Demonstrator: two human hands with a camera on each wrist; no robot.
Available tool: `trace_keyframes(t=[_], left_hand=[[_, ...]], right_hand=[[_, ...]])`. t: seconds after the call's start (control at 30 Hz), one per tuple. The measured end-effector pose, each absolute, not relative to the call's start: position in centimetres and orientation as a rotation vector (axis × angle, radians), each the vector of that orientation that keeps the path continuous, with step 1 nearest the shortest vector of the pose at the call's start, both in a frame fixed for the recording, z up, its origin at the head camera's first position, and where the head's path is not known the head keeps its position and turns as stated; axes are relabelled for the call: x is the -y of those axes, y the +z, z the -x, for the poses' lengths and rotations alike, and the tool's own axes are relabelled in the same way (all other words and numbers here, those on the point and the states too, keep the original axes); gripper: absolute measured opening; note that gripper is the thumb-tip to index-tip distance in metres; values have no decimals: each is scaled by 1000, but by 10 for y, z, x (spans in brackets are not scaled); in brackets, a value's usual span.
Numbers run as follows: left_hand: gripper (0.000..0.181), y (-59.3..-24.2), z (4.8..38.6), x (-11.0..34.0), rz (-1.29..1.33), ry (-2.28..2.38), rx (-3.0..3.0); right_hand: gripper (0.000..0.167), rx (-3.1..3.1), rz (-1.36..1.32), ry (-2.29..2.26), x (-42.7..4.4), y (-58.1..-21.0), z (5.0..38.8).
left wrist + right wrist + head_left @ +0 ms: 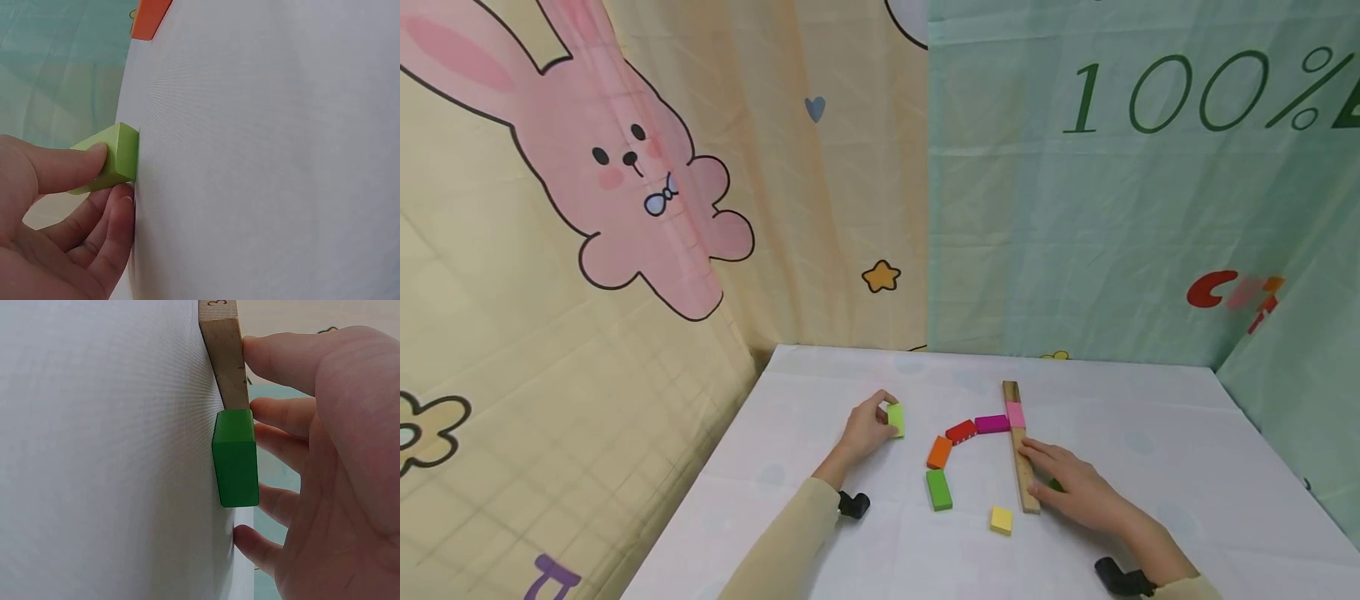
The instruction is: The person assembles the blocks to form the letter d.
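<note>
My left hand (865,429) pinches a light green block (127,153), thumb on one side, its lower edge at the tabletop. My right hand (1078,487) lies along the right side of a straight wooden strip (1026,483), thumb and fingertips touching it. A pink block (1015,414) sits in line with the strip near its far end. Beside the strip, by my right fingers, stands a dark green block (236,472), mostly hidden in the head view. Left of the pink block curve a magenta block (992,424), a red block (961,432), an orange block (939,452) and a green block (938,490).
A small yellow block (1001,521) lies left of the strip's near end. The white-covered table (760,533) meets printed curtains (1075,250) at the back and sides. A black wrist mount (853,505) sits at my left cuff.
</note>
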State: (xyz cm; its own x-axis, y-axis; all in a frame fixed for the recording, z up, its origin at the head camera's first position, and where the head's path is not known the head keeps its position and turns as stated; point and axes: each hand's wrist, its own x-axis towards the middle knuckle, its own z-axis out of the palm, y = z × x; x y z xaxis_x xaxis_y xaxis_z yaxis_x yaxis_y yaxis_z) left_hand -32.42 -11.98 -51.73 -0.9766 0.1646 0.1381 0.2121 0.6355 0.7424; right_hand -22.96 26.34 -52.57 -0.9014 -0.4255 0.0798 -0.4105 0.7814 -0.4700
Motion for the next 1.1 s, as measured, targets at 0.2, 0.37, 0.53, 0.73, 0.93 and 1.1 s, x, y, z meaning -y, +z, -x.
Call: trace_keyframes(t=[0.2,0.37,0.53,0.73,0.93,1.1], left_hand=[[42,-518,322,119,273,-1375,2776],[43,-517,321,119,296,-1413,2745],[46,-513,321,118,300,-1469,2712],[44,-507,322,116,281,-1532,2682],[39,-501,320,113,296,-1580,2652],[37,-495,317,109,306,-1609,2645]], right_hand=[[69,-2935,697,-762,-263,-525,228],[69,-2933,691,-752,-262,-523,227],[70,-2934,664,-751,-263,-523,227],[71,-2939,663,-744,-264,-522,229],[70,-2936,674,-756,-262,-522,228],[69,-2939,686,-756,-262,-522,228]])
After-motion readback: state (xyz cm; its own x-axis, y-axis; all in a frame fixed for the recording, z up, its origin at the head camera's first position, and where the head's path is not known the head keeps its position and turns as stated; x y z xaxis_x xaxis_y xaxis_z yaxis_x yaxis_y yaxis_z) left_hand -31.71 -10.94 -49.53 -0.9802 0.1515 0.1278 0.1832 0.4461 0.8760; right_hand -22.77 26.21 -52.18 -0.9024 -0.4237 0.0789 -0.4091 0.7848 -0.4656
